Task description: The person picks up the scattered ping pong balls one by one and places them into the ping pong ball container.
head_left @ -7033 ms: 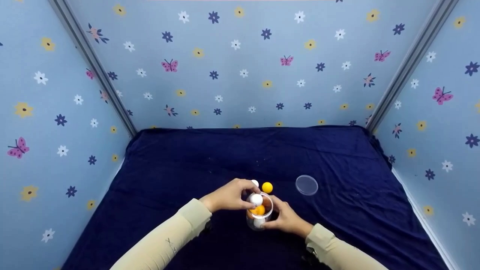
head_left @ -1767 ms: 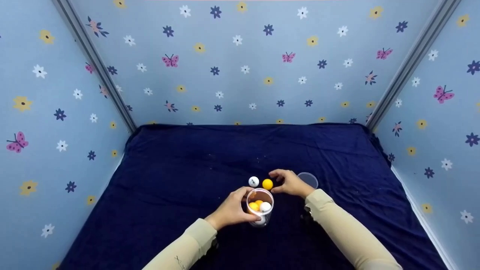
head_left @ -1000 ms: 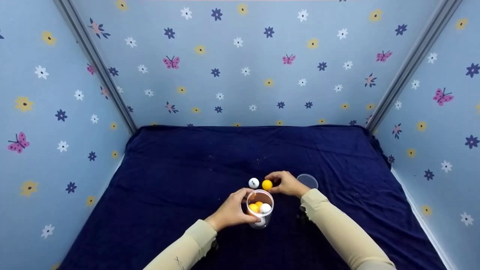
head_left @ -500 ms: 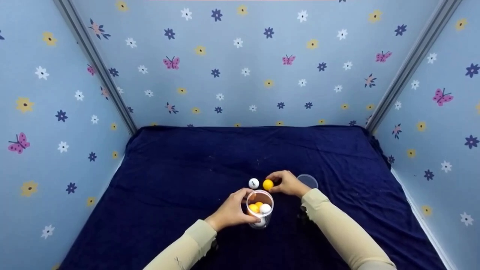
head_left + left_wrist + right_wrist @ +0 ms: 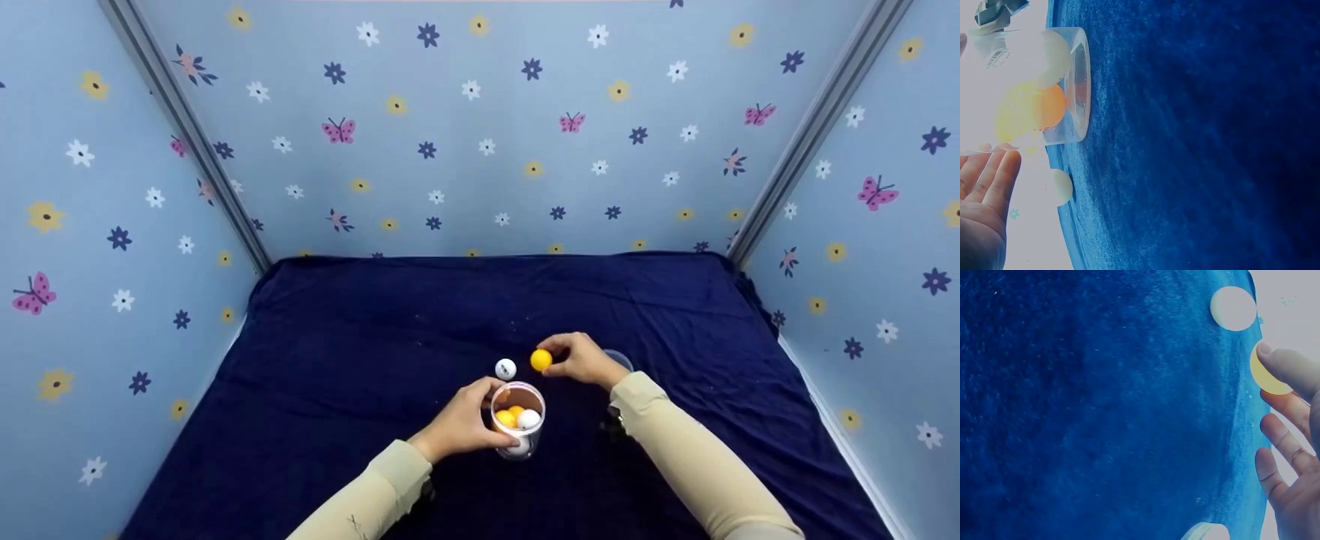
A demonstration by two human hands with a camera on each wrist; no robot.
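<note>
In the head view my left hand (image 5: pixel 465 424) grips a clear plastic jar (image 5: pixel 526 399) from its left side, thumb near the front and fingers behind. Orange and white ping-pong balls lie inside the jar, seen through its wall (image 5: pixel 1085 84) in the left wrist view. My right hand (image 5: pixel 586 361) pinches a yellow-orange ping-pong ball (image 5: pixel 541 360) between thumb and fingers, beyond the jar and to its right. The right wrist view shows the thumb across this ball (image 5: pixel 1266 379), other fingers spread apart. A white ping-pong ball (image 5: pixel 505 369) with a dark print sits just behind the jar.
A clear round lid (image 5: pixel 619 360) lies on the dark blue cloth (image 5: pixel 360 330), partly covered by my right hand and wrist. Flowered pale blue walls (image 5: pixel 480 187) enclose the cloth-covered surface at the back and sides.
My right hand has taken hold of the yellow-orange ball and shifted it slightly up and right, away from the white one. Earlier, my left hand put a white ball into the jar.
</note>
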